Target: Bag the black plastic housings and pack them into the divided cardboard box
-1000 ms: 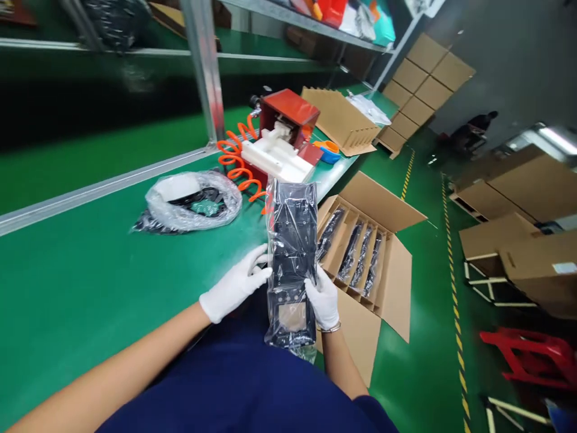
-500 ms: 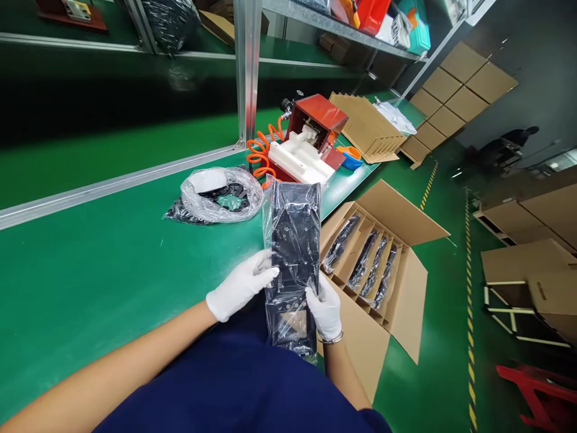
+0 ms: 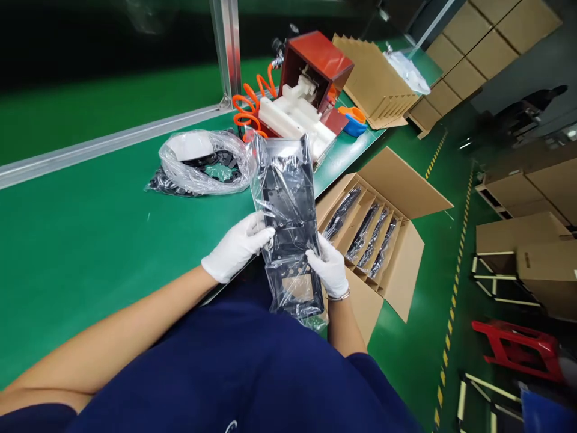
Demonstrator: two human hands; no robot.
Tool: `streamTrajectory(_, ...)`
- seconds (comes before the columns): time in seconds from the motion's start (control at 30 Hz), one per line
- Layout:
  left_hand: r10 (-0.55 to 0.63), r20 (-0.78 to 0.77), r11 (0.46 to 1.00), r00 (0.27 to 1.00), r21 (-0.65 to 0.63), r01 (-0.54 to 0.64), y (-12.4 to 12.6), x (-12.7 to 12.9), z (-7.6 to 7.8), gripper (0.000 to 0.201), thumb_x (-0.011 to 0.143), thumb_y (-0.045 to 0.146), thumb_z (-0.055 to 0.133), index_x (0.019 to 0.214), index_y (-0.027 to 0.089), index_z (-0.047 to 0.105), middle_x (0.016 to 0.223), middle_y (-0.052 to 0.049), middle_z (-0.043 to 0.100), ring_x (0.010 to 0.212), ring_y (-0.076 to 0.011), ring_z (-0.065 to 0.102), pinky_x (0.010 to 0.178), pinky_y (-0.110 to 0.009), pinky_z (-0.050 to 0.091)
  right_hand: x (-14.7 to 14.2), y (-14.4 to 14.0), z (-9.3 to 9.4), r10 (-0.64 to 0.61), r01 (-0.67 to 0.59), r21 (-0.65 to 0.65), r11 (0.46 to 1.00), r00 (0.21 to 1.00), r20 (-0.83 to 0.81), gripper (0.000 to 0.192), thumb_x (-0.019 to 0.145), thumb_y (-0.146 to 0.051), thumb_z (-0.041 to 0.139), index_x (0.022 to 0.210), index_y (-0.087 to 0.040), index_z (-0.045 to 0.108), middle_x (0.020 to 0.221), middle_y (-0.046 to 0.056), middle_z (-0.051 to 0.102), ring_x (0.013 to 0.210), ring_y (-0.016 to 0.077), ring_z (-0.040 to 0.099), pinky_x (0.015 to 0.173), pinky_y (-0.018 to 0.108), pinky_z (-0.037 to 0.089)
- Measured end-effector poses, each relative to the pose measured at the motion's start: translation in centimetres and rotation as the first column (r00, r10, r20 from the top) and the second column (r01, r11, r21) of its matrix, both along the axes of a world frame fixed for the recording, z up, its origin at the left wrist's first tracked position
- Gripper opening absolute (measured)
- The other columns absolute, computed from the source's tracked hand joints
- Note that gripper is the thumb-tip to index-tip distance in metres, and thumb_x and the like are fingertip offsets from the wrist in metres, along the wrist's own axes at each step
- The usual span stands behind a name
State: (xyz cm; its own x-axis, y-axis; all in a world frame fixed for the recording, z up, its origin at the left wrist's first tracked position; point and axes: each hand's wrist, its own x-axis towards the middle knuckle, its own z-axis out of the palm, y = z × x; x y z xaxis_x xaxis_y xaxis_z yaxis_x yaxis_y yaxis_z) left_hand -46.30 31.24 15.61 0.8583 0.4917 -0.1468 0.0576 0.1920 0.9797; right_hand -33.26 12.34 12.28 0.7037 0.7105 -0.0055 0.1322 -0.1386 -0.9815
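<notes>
Two gloved grips, left hand (image 3: 237, 246) and right hand (image 3: 330, 270), clasp bagged panel (image 3: 288, 222) above green bench (image 3: 90, 228).

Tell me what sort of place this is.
Most likely a factory packing line. Both gloved hands, left hand and right hand, hold a bagged black part over a green workbench, beside an open divided carton of similar bagged parts.
</notes>
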Motion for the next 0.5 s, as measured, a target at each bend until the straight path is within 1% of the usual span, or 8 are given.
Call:
streamTrajectory(0.07, 0.013, 0.018, 1.000, 1.000, -0.002, -0.013, 0.3, 0.1, -0.1, 0.058, 0.079, 0.057, 0.071, 0.118, 0.015, 0.062, 0.089, -0.004, 0.067, 0.088, -0.0223, 0.063, 0.083, -0.035, 0.053, 0.6, 0.2, 0.7, 0.057, -0.056, 0.012, 0.998, 0.996, -0.066, 0.071, 0.074, -0.061, 0.078, 0.134, -0.024, 0.068, 0.137, 0.002, 0.065, 0.131, 0.0268, 0.060, 0.120, 0.040, 0.042)
streamTrajectory(0.17, 0.029, 0.043, 1.000, 0.999, -0.004, -0.029, 0.7, 0.4, -0.4, 0.059, 0.079, 0.056, 0.073, 0.119, 0.014, 0.063, 0.094, -0.006, 0.068, 0.090, -0.0233, 0.064, 0.082, -0.035, 0.053, 1.3, 0.5, 1.5, 0.090, -0.087, 0.024, 0.996, 0.986, -0.140, 0.080, 0.067, -0.067, 0.082, 0.132, -0.023, 0.069, 0.139, 0.002, 0.064, 0.134, 0.0283, 0.057, 0.121, 0.042, 0.039)
streamTrajectory(0.23, 0.029, 0.047, 1.000, 0.998, 0.001, -0.029, 1.0, 0.6, -0.5, 0.059, 0.080, 0.055, 0.073, 0.119, 0.012, 0.063, 0.089, -0.005, 0.067, 0.085, -0.0227, 0.064, 0.077, -0.032, 0.053, 1.6, 0.7, 1.9, 0.096, -0.090, 0.041, 0.995, 0.983, -0.159, 0.079, 0.067, -0.067, 0.082, 0.132, -0.023, 0.069, 0.140, 0.002, 0.064, 0.136, 0.0283, 0.055, 0.122, 0.042, 0.037)
streamTrajectory(0.37, -0.001, 0.039, 1.000, 0.999, 0.005, 0.001, 1.6, 1.0, -0.5, 0.052, 0.084, 0.052, 0.072, 0.117, 0.013, 0.062, 0.073, 0.001, 0.060, 0.063, -0.0157, 0.058, 0.060, -0.026, 0.047, 1.8, 1.0, 2.4, 0.097, -0.086, 0.078, 0.993, 0.983, -0.159, 0.072, 0.073, -0.063, 0.080, 0.131, -0.022, 0.069, 0.141, 0.003, 0.063, 0.138, 0.0272, 0.053, 0.124, 0.041, 0.034)
streamTrajectory(0.5, -0.022, 0.031, 1.000, 0.999, 0.015, 0.021, 1.8, 1.3, -0.2, 0.045, 0.085, 0.049, 0.072, 0.111, 0.014, 0.061, 0.067, 0.003, 0.056, 0.056, -0.0132, 0.055, 0.052, -0.023, 0.042, 1.8, 1.1, 2.7, 0.074, -0.068, 0.048, 0.997, 0.987, -0.142, 0.077, 0.072, -0.068, 0.078, 0.132, -0.021, 0.068, 0.142, 0.004, 0.062, 0.140, 0.0282, 0.050, 0.124, 0.041, 0.033)
